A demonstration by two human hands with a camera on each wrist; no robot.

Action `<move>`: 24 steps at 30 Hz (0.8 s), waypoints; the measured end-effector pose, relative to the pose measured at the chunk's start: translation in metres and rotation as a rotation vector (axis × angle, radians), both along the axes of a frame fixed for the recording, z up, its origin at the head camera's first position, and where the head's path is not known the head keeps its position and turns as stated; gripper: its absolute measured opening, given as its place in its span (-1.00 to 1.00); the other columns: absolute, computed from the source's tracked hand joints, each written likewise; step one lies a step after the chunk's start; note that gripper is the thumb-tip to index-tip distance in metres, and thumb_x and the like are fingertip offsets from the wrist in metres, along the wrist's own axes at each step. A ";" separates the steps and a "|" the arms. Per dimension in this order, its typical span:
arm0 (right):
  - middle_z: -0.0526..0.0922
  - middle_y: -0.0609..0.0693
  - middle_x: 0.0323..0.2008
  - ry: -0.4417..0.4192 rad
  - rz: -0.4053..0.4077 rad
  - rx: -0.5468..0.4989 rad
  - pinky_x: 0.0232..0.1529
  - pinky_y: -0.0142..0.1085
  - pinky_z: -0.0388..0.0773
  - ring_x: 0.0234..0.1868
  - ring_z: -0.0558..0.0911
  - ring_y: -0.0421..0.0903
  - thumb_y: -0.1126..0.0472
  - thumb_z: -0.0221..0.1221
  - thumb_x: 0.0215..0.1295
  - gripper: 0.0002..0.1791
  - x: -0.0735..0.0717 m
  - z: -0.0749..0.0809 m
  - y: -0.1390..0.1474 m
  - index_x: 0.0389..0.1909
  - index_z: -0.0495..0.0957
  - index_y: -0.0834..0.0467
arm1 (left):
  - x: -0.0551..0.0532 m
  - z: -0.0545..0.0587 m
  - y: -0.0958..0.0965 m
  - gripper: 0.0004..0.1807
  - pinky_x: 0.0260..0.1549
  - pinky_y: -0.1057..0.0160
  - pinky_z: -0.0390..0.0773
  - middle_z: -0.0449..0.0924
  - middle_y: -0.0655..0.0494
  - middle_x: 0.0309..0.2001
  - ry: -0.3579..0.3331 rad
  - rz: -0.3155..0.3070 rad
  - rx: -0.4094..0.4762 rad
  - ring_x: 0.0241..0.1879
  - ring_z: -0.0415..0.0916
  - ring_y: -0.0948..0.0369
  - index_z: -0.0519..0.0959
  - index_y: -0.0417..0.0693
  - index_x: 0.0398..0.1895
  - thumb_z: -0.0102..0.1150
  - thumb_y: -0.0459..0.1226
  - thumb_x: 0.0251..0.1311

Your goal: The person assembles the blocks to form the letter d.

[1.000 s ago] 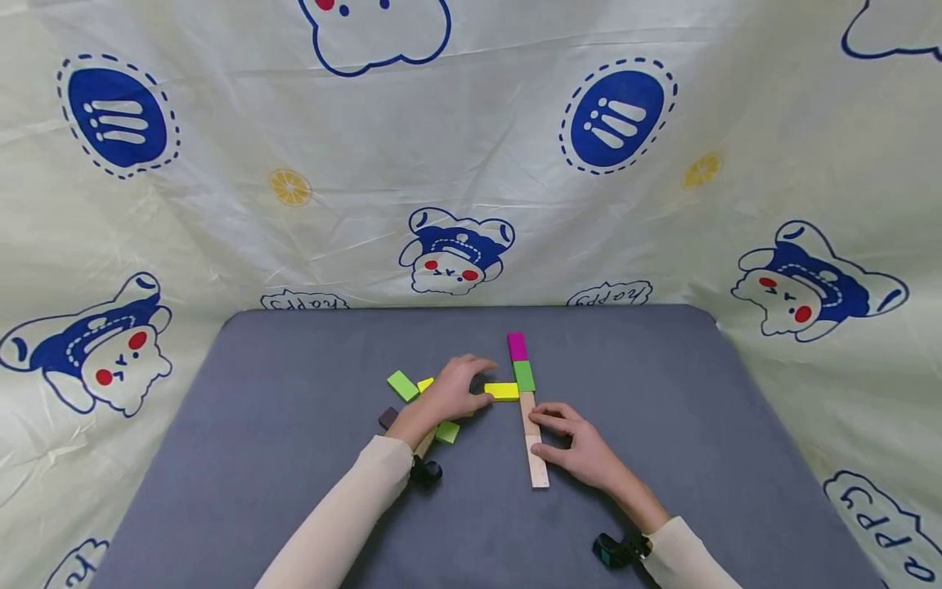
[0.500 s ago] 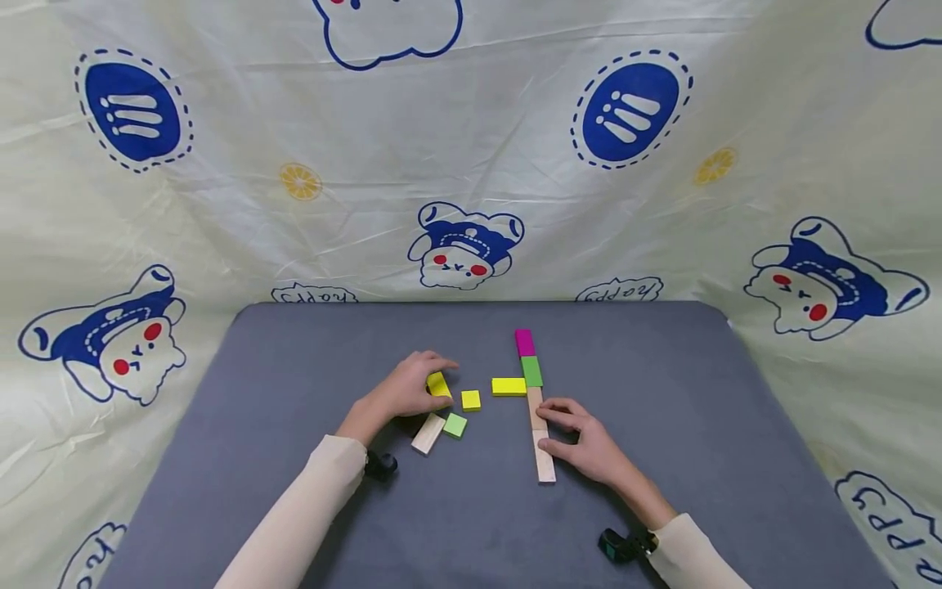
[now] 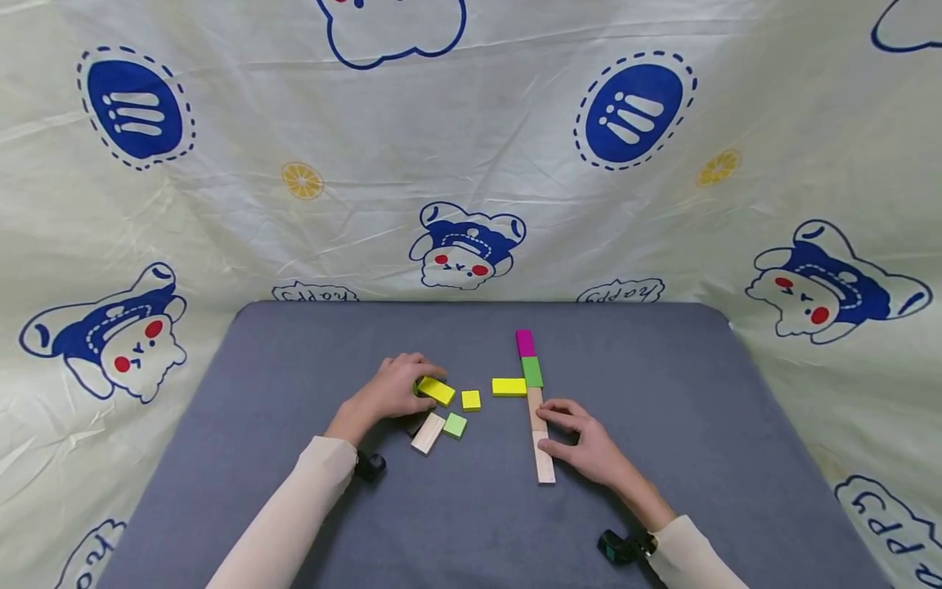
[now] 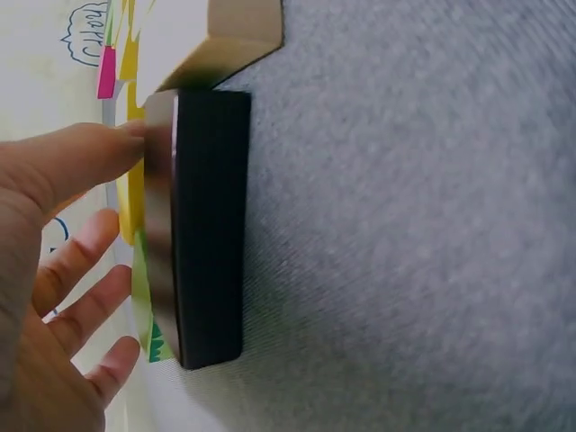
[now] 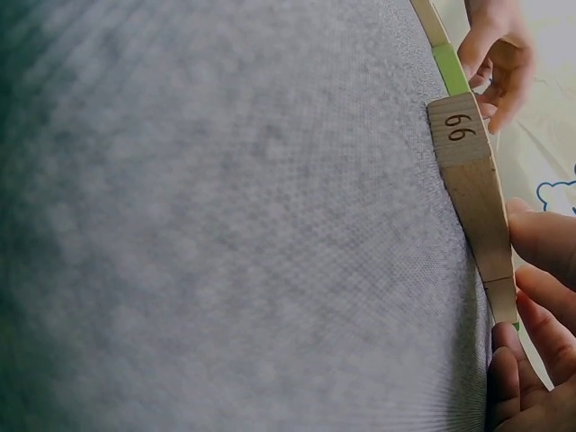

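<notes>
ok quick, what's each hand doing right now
Left hand: fingers curled round a yellow block, gripping it.
Right hand: open, fingertips resting on the plain wooden blocks of the line; holds nothing.

My arms wear long cream sleeves (image 3: 294,507), and a small black camera (image 3: 621,546) is strapped at each wrist.

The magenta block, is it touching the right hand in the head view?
No, the magenta block lies at the line's far end; the right hand rests on the wooden blocks.
</notes>
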State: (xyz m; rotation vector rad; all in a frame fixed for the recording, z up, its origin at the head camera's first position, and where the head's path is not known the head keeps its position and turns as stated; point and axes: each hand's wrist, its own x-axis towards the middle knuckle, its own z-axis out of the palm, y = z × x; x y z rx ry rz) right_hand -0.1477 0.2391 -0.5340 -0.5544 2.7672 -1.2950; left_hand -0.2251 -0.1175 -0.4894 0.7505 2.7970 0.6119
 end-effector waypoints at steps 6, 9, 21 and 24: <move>0.56 0.03 0.25 -0.015 -0.008 0.011 0.27 -0.10 0.48 0.28 0.51 0.07 0.13 0.44 0.25 -0.47 0.002 0.000 0.001 0.24 0.64 0.14 | -0.001 -0.006 0.008 -0.60 0.16 -0.15 0.26 0.61 0.06 0.19 0.001 -0.009 -0.013 0.22 0.47 0.01 0.69 0.14 0.16 0.42 -0.16 0.25; 0.56 0.03 0.25 -0.015 0.001 0.007 0.27 -0.07 0.48 0.28 0.52 0.08 0.12 0.43 0.26 -0.47 0.003 -0.001 0.001 0.25 0.64 0.14 | -0.001 -0.008 0.012 -0.64 0.11 -0.14 0.26 0.65 0.07 0.16 0.008 -0.007 -0.015 0.22 0.49 0.02 0.71 0.13 0.13 0.42 -0.18 0.26; 0.55 0.02 0.26 -0.021 -0.008 0.013 0.25 0.02 0.50 0.27 0.53 0.05 0.12 0.43 0.27 -0.46 0.002 0.001 0.000 0.25 0.63 0.14 | 0.000 0.003 0.027 -0.62 0.11 0.00 0.53 0.67 0.04 0.03 0.002 0.065 0.177 0.03 0.56 0.09 0.68 -0.06 0.12 0.41 -0.16 0.27; 0.55 0.01 0.27 -0.032 -0.005 0.013 0.27 0.05 0.48 0.29 0.52 0.04 0.11 0.44 0.26 -0.45 0.001 0.001 -0.001 0.26 0.63 0.14 | 0.003 0.010 0.036 -0.63 0.05 0.07 0.59 0.65 0.04 0.01 -0.023 0.060 0.240 -0.02 0.56 0.11 0.68 -0.08 0.11 0.41 -0.17 0.27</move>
